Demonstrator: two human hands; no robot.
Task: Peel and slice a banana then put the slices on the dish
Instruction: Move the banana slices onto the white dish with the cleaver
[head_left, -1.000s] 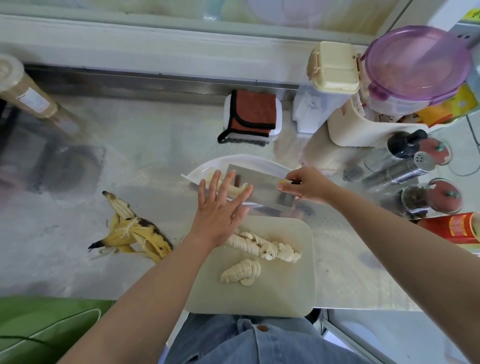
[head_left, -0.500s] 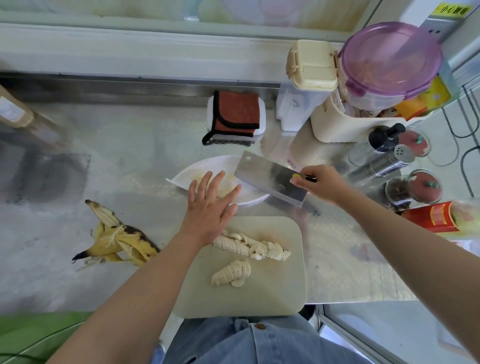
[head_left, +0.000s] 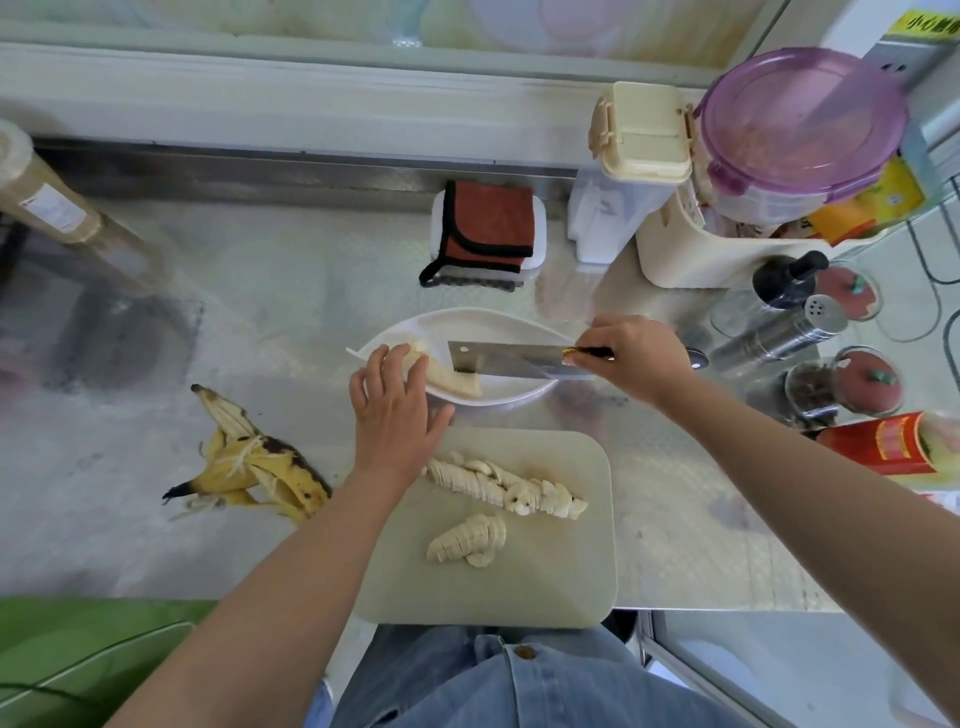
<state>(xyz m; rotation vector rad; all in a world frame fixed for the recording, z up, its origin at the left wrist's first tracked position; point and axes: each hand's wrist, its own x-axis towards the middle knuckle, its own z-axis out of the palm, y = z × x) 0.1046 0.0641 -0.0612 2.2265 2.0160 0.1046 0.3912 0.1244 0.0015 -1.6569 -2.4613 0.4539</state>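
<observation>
A white leaf-shaped dish (head_left: 511, 328) lies on the steel counter beyond a pale cutting board (head_left: 561, 571). A row of banana slices (head_left: 451, 375) rests on the dish. My right hand (head_left: 636, 358) grips the handle of a cleaver (head_left: 506, 359), its blade tilted on edge over the dish, touching the slices. My left hand (head_left: 397, 410) hovers at the dish's near left rim, fingers curved down beside those slices. Two more groups of banana slices, a long row (head_left: 506, 486) and a short clump (head_left: 467, 539), remain on the board.
The banana peel (head_left: 254, 462) lies left of the board. A folded red cloth (head_left: 488, 228) sits behind the dish. Jars, shakers and lidded containers (head_left: 800, 140) crowd the right side. A bottle (head_left: 57, 208) leans at the far left. The counter's front edge runs under the board.
The cleaver turned from flat over the dish to on edge, leaving a row of slices on the dish. My left hand's fingers went from straight to curved beside the slices.
</observation>
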